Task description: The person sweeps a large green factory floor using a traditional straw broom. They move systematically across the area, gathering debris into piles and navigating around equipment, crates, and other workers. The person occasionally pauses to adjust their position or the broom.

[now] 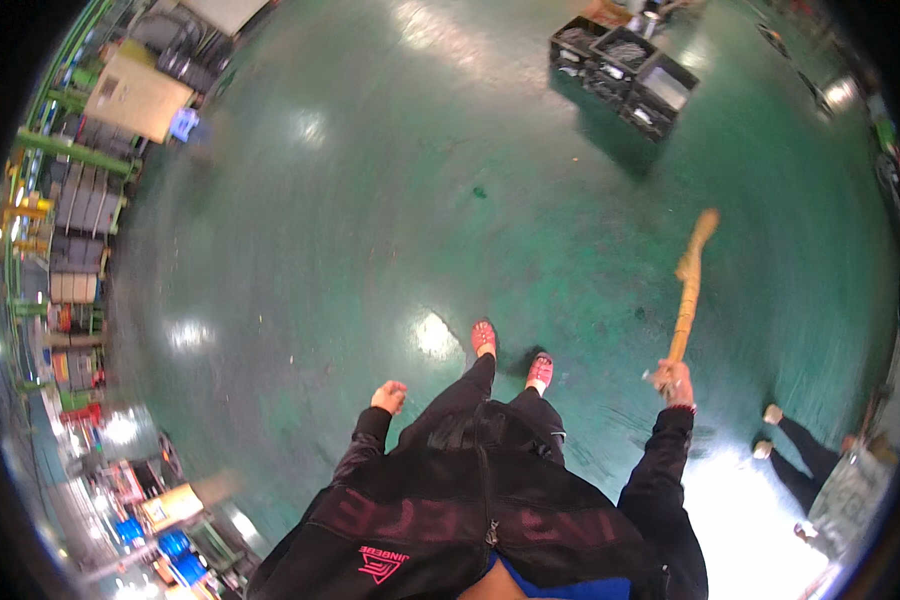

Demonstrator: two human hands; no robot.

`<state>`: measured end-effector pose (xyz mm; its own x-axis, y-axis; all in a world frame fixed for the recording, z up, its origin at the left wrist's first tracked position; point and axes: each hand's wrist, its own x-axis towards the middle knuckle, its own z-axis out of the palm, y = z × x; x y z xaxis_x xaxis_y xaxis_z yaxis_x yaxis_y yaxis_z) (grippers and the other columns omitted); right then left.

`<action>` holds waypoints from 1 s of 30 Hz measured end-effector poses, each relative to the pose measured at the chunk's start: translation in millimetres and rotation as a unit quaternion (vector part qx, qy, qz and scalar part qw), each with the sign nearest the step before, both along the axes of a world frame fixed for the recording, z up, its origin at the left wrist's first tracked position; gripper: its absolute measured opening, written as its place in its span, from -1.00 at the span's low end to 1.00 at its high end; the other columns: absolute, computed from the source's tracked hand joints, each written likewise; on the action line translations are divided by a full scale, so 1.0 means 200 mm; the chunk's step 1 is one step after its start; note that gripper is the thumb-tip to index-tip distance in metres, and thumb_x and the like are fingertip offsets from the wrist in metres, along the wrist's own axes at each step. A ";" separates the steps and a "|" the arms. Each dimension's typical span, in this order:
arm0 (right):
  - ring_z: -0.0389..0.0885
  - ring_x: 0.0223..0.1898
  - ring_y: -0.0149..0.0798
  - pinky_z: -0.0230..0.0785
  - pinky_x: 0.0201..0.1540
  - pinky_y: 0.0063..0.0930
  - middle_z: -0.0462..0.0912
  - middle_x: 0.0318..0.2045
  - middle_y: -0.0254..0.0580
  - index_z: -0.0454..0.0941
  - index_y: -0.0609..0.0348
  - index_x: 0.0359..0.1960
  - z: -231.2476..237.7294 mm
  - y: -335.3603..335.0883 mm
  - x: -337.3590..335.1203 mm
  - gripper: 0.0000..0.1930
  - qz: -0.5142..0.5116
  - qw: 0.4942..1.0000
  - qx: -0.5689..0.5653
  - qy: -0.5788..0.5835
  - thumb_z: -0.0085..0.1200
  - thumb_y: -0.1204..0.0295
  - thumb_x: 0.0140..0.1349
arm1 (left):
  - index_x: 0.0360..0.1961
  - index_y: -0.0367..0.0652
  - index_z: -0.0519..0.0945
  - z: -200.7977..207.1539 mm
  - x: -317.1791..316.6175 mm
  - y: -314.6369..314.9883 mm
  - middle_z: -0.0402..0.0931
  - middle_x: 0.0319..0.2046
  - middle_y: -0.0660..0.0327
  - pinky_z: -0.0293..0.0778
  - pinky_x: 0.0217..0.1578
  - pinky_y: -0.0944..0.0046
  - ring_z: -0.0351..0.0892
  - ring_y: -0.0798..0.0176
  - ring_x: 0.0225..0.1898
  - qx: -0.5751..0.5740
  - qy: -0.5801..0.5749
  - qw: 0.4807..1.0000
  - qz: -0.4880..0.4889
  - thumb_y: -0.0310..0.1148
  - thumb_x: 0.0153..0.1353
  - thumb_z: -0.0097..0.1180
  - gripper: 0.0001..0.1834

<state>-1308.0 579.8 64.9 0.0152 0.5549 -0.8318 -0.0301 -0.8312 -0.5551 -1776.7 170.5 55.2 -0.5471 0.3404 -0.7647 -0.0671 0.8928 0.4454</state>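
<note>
My right hand [674, 384] is closed round the lower end of a long tan stick [688, 300] with dark rings along it. The stick points away from me over the floor, with a knobby bulge partway up and a blurred far end. Something small and pale shows beside the right thumb, too unclear to name. My left hand [391, 397] hangs at my left side with its fingers curled in, and nothing shows in it.
Green floor [370, 220] spreads around my feet in red shoes [483, 336]. Black crates [625, 70] stand ahead to the right, partly filled. Shelving with boxes [80, 200] lines the left side, near a brown board [138, 95]. Another person [820, 470] is at the lower right.
</note>
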 end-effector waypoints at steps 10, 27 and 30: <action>0.50 -0.64 -0.21 0.28 -0.67 -0.44 0.41 -0.75 -0.18 0.38 0.26 -0.68 -0.58 -0.28 -1.01 -0.88 0.321 0.939 -0.083 -0.086 -0.08 0.47 -0.11 | -0.42 -0.08 0.44 -0.05 -0.27 -0.39 0.32 -0.67 0.32 0.37 -0.66 0.31 0.33 0.40 -0.67 -0.071 -0.113 0.963 0.234 -0.46 -0.06 -0.11 -0.86; 0.16 -0.82 -0.60 0.01 -0.78 -0.74 0.21 -0.80 -0.52 0.28 0.14 -0.60 0.15 -0.30 -1.54 -0.86 0.219 0.895 -0.186 0.342 -0.01 0.46 -0.02 | -0.36 -0.06 0.44 -0.13 -0.60 -0.14 0.34 -0.58 0.26 0.42 -0.58 0.26 0.35 0.34 -0.59 -0.043 -0.106 0.965 0.237 -0.48 -0.02 -0.13 -0.83; 0.11 -0.84 -0.60 -0.05 -0.84 -0.71 0.16 -0.77 -0.51 0.22 0.12 -0.39 0.28 -0.21 -1.12 -0.79 0.165 0.936 -0.133 0.282 -0.03 0.60 -0.05 | -0.36 -0.06 0.44 -0.18 -0.64 -0.03 0.34 -0.59 0.25 0.41 -0.59 0.27 0.35 0.34 -0.60 -0.063 -0.115 0.969 0.209 -0.45 0.02 -0.16 -0.84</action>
<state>-1532.5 537.4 121.2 -0.6041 0.2239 -0.7648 0.0267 -0.9535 -0.3003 -1905.6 164.3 18.5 -0.4273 0.0224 -0.9038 -0.5184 0.8129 0.2652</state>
